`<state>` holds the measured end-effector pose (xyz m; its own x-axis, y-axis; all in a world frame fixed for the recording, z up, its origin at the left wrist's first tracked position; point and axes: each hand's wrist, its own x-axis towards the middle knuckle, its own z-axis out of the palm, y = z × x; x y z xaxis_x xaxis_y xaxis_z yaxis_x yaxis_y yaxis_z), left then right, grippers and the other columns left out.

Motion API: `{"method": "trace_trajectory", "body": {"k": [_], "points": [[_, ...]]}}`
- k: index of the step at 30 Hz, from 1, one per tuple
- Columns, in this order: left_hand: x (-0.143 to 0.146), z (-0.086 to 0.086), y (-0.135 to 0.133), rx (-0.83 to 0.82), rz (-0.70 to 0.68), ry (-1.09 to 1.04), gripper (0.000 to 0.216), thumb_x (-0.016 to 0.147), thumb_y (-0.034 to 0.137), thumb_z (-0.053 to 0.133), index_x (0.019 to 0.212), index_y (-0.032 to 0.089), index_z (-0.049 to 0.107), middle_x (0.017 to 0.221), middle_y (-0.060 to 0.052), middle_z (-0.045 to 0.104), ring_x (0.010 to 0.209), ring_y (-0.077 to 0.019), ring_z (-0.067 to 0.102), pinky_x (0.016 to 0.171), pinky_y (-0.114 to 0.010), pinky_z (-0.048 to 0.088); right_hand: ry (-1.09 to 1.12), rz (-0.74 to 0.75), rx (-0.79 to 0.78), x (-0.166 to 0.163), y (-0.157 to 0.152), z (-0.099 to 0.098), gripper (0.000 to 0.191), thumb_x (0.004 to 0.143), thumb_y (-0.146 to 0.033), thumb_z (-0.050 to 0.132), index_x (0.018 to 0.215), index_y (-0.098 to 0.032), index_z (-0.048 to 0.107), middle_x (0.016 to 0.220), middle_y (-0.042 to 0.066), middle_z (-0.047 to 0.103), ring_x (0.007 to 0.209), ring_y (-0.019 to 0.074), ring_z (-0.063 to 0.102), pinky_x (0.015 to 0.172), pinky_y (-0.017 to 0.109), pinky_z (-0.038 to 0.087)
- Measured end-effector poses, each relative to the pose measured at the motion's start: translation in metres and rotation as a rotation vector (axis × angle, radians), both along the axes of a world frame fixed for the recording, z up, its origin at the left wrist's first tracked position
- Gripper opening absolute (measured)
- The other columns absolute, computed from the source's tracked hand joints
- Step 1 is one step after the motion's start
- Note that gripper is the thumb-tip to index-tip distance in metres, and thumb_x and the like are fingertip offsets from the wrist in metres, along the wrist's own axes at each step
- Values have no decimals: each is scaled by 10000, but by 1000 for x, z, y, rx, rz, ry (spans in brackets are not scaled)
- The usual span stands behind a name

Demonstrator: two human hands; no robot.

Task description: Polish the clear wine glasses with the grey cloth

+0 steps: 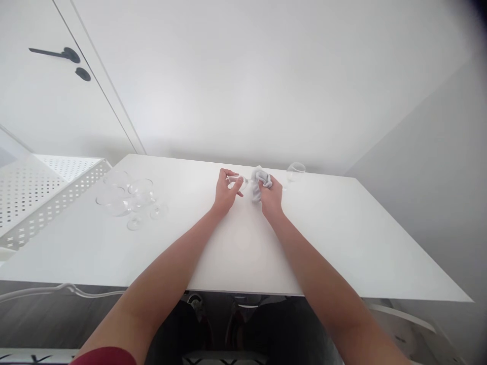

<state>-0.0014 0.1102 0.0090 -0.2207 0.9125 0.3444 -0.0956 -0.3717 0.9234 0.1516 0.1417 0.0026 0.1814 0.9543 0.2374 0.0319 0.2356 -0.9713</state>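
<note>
My left hand [227,190] is closed round the foot and stem of a clear wine glass [238,181] held sideways above the white table [342,238]. My right hand [271,195] grips a crumpled grey cloth [261,178] pressed against the bowl end of that glass. Both hands are near the table's far edge, close together.
Several clear stemmed glasses [125,198] stand grouped at the table's left. One more glass [294,172] stands at the far edge to the right of my hands. A white perforated rack [41,195] adjoins the table's left side. A white door with a black handle [61,53] is behind.
</note>
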Motion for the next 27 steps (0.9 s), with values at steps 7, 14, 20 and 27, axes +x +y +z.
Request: {"method": "trace_trajectory", "body": {"k": [7, 14, 20, 27], "points": [[2, 2, -2, -8, -25, 74, 378, 862, 484, 737, 1030, 246, 496, 1137, -73, 561, 1053, -212, 644, 519, -226, 607, 135, -104, -87, 3, 4, 0, 242, 672, -271, 751, 849, -210, 597, 822, -29, 636, 737, 126, 558, 671, 252, 468], [3, 1, -2, -10, -7, 51, 376, 838, 477, 763, 1001, 244, 517, 1118, -66, 553, 1032, -209, 649, 494, -218, 594, 18, -94, -68, 8, 8, -3, 242, 677, -255, 736, 869, -225, 593, 791, -46, 617, 720, 116, 554, 649, 234, 457], [3, 2, -3, -30, -8, 21, 396, 802, 469, 801, 981, 244, 530, 1093, -58, 566, 1008, -203, 649, 488, -209, 587, 86, -83, -75, 11, 10, 1, 358, 641, -233, 745, 980, -231, 627, 907, -24, 669, 816, 139, 609, 735, 262, 488], [2, -1, -1, 2, 14, 81, 362, 853, 480, 747, 1011, 248, 517, 1078, -65, 578, 1001, -203, 629, 490, -217, 588, 42, -61, -101, 11, 9, 0, 202, 676, -254, 719, 863, -215, 653, 826, -27, 653, 764, 135, 571, 695, 256, 459]]}}
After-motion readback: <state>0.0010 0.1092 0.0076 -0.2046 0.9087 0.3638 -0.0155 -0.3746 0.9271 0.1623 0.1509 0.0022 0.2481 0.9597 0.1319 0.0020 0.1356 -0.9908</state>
